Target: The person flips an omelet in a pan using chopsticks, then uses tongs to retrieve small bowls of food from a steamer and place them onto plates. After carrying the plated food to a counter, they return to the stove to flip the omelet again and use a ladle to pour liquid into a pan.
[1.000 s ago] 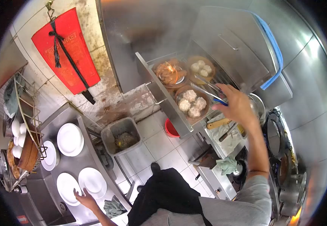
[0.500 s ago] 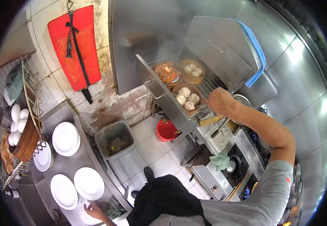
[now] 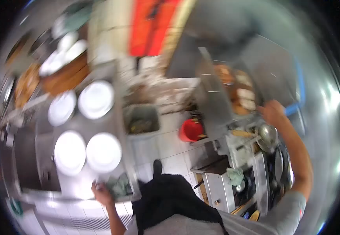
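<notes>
My right hand (image 3: 272,112) reaches to the near right edge of the pulled-out steamer drawer (image 3: 215,103). Its fingers look curled together beside the white dumplings (image 3: 246,98); blur hides what they hold, if anything. Inside the drawer, an orange-brown dish (image 3: 223,74) and further pale dumplings (image 3: 242,77) sit behind. Over the front of the steel counter hangs my left hand (image 3: 102,192), its fingers loosely apart and apparently holding nothing. Right beside it lies a grey-green cloth (image 3: 119,186). Round white plates (image 3: 104,152) stand on the counter close to that hand.
A grey bin (image 3: 141,119) and a red bucket (image 3: 190,130) stand on the tiled floor between counter and steamer. Burners and a pan (image 3: 249,186) lie at the right, near a strainer (image 3: 267,138). White eggs (image 3: 62,55) fill a brown container at the upper left.
My view has turned leftward, so the drawer and plates appear further right. My right hand stays at the drawer's edge and my left hand by the cloth. Motion blur has grown.
</notes>
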A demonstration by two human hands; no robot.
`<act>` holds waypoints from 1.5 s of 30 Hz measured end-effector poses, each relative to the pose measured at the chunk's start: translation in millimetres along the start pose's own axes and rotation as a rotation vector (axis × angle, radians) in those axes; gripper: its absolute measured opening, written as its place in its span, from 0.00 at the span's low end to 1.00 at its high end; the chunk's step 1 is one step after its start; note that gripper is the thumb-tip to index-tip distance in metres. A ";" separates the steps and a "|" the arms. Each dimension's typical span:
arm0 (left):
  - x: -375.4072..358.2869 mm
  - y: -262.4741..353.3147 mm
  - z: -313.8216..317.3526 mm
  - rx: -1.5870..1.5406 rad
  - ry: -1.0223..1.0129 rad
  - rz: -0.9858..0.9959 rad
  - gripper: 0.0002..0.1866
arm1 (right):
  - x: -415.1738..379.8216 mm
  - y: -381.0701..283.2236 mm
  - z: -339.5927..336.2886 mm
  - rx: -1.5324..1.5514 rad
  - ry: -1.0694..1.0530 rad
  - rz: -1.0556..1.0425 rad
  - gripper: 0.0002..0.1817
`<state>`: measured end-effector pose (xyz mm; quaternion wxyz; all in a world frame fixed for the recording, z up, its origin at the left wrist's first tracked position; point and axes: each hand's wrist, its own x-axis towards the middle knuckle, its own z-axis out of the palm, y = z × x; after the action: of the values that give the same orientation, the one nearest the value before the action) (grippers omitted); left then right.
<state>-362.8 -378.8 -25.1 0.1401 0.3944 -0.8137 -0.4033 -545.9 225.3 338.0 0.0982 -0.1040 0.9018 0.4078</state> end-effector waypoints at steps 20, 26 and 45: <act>8.8 3.2 -13.4 0.091 0.031 0.108 0.19 | 90.7 -361.6 -199.1 0.241 0.456 -0.904 0.10; 15.3 -1.3 -22.7 -0.261 0.054 0.007 0.21 | 99.2 -467.9 -220.4 -0.151 0.428 -0.937 0.11; 119.7 86.4 1.8 0.040 -0.007 0.577 0.22 | -31.7 -4.1 -47.3 0.468 0.184 0.362 0.22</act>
<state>-487.3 -436.7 29.2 0.2384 0.1479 -0.9007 -0.3319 -518.7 190.3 374.0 -0.0371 0.0473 0.9802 0.1888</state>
